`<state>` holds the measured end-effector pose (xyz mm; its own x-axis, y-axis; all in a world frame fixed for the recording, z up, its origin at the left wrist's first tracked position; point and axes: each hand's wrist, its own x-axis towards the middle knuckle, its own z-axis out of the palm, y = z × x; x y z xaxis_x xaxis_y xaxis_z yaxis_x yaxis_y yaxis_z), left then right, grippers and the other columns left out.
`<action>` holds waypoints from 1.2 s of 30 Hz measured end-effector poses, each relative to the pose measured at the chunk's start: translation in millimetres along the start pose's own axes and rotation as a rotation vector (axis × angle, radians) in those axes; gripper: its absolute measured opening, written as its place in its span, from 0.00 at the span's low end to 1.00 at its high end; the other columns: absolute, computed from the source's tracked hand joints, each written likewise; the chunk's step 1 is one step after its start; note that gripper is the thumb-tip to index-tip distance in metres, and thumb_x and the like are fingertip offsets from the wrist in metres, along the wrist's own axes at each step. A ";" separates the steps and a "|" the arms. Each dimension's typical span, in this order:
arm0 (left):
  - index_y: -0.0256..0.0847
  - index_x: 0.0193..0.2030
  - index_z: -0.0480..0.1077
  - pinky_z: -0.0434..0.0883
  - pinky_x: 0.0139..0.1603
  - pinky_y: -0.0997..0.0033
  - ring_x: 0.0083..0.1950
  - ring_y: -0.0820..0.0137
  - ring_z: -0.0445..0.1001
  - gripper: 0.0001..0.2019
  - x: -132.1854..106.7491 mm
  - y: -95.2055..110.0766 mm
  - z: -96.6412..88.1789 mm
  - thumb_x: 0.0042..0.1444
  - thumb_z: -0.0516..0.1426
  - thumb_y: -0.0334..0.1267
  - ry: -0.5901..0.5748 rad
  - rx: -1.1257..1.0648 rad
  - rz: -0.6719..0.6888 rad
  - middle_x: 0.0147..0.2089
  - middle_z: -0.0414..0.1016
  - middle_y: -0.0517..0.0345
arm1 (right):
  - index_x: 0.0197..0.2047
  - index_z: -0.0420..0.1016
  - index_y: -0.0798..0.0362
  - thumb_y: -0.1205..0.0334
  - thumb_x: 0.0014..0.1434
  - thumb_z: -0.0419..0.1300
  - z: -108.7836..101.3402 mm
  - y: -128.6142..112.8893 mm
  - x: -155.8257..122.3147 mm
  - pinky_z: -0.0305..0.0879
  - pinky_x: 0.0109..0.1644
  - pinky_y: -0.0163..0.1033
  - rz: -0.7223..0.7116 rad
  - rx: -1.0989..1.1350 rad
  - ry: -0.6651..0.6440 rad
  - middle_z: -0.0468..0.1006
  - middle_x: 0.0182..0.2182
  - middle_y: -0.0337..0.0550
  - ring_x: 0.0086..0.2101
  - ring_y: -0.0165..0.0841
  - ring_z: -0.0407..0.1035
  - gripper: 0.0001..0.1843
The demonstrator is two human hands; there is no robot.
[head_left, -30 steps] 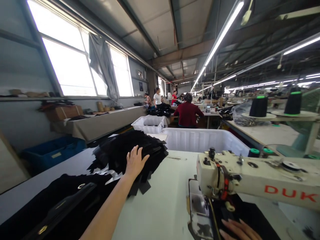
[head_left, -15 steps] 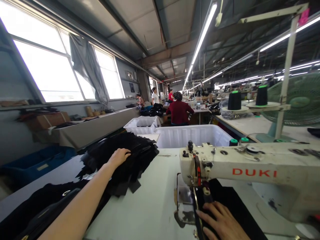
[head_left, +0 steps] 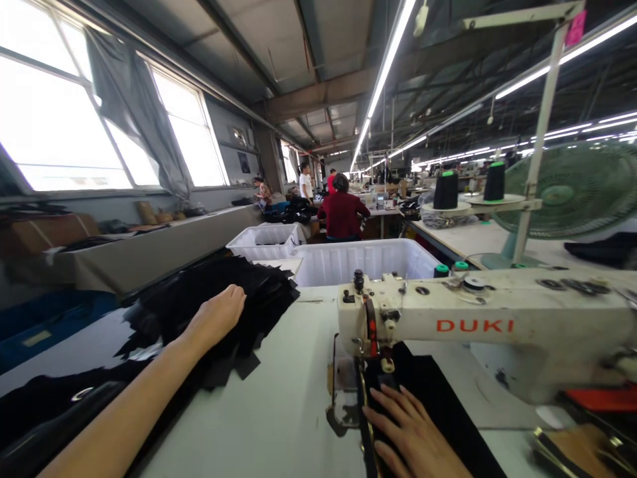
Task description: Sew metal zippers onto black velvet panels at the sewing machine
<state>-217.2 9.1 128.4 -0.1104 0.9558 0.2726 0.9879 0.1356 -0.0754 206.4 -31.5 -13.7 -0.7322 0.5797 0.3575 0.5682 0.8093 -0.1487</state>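
My left hand (head_left: 219, 315) reaches over a fanned pile of black fabric pieces (head_left: 269, 292) on the left of the table. Its fingers are curled in, and whatever is between them is hidden. My right hand (head_left: 411, 431) lies flat with fingers spread on a black fabric piece (head_left: 438, 392). That piece runs beneath the presser foot (head_left: 387, 365) of a white sewing machine (head_left: 472, 318) marked DUKI. A gold-coloured strip, perhaps a zipper, shows along the fabric's left edge.
White plastic bins (head_left: 368, 257) stand behind the table. Black thread cones (head_left: 445, 191) and a green fan (head_left: 557, 192) are at the right. More black material (head_left: 54, 405) lies at the front left. A person in dark red (head_left: 342, 212) sits ahead, facing away.
The camera view has turned to the right, so the scene sits further left. My left hand's fingers have curled in more over the pile. My right hand stays on the fabric.
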 end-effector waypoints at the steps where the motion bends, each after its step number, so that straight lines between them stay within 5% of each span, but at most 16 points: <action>1: 0.35 0.48 0.71 0.73 0.48 0.59 0.45 0.63 0.75 0.10 -19.7 23.8 8.7 0.70 0.51 0.38 -0.026 -0.034 0.066 0.48 0.72 0.49 | 0.65 0.64 0.38 0.52 0.69 0.54 -3.3 -4.3 -0.8 0.59 0.65 0.54 0.035 0.029 -0.027 0.67 0.63 0.40 0.62 0.43 0.61 0.23; 6: 0.44 0.44 0.73 0.73 0.46 0.75 0.43 0.67 0.77 0.11 -129.3 139.4 43.6 0.67 0.49 0.36 -0.206 -0.264 0.368 0.44 0.73 0.54 | 0.68 0.59 0.38 0.55 0.70 0.50 -15.9 -21.8 0.4 0.48 0.69 0.61 0.171 0.084 -0.141 0.61 0.67 0.38 0.66 0.42 0.53 0.24; 10: 0.47 0.48 0.73 0.74 0.45 0.78 0.44 0.68 0.78 0.13 -162.7 182.5 47.1 0.66 0.48 0.35 -0.215 -0.448 0.511 0.46 0.75 0.56 | 0.68 0.59 0.38 0.55 0.70 0.51 -17.6 -26.5 -2.3 0.49 0.69 0.60 0.179 0.074 -0.130 0.61 0.67 0.37 0.66 0.41 0.53 0.24; 15: 0.50 0.48 0.73 0.75 0.53 0.67 0.50 0.62 0.77 0.10 -156.3 190.0 62.9 0.66 0.52 0.40 0.048 -0.465 0.613 0.50 0.77 0.56 | 0.66 0.62 0.41 0.58 0.68 0.55 -7.1 -28.2 -10.3 0.58 0.64 0.64 0.134 -0.050 -0.052 0.67 0.63 0.40 0.62 0.44 0.61 0.24; 18: 0.47 0.62 0.66 0.70 0.61 0.59 0.61 0.58 0.70 0.18 -155.7 191.0 78.9 0.66 0.52 0.41 0.186 -0.427 0.583 0.61 0.71 0.51 | 0.65 0.63 0.43 0.60 0.65 0.57 -0.3 -29.2 -13.3 0.61 0.61 0.65 0.116 -0.120 -0.008 0.70 0.61 0.42 0.59 0.46 0.65 0.25; 23: 0.40 0.74 0.46 0.59 0.69 0.52 0.70 0.60 0.58 0.28 -149.6 191.9 96.2 0.70 0.48 0.39 0.147 -0.362 0.682 0.69 0.61 0.49 | 0.65 0.63 0.43 0.65 0.61 0.58 -1.7 -27.8 -12.5 0.61 0.62 0.65 0.093 -0.125 -0.027 0.70 0.61 0.40 0.59 0.45 0.65 0.29; 29: 0.40 0.74 0.45 0.49 0.71 0.46 0.72 0.61 0.54 0.28 -141.3 194.9 105.1 0.69 0.48 0.33 0.110 -0.329 0.688 0.72 0.55 0.49 | 0.64 0.65 0.44 0.62 0.62 0.58 4.4 -22.4 -13.0 0.63 0.61 0.59 0.030 -0.180 0.045 0.71 0.60 0.42 0.58 0.44 0.67 0.26; 36: 0.36 0.73 0.50 0.52 0.70 0.47 0.71 0.60 0.57 0.27 -139.3 199.1 108.3 0.68 0.48 0.33 0.183 -0.293 0.701 0.71 0.57 0.47 | 0.59 0.70 0.46 0.56 0.65 0.56 18.6 -19.0 -13.7 0.60 0.63 0.57 -0.004 -0.230 0.136 0.75 0.57 0.44 0.56 0.43 0.68 0.20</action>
<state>-17.0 -68.8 -28.5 0.5444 0.7314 0.4107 0.8119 -0.5825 -0.0387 198.6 -53.0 -32.9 -0.6863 0.5460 0.4805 0.6473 0.7598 0.0612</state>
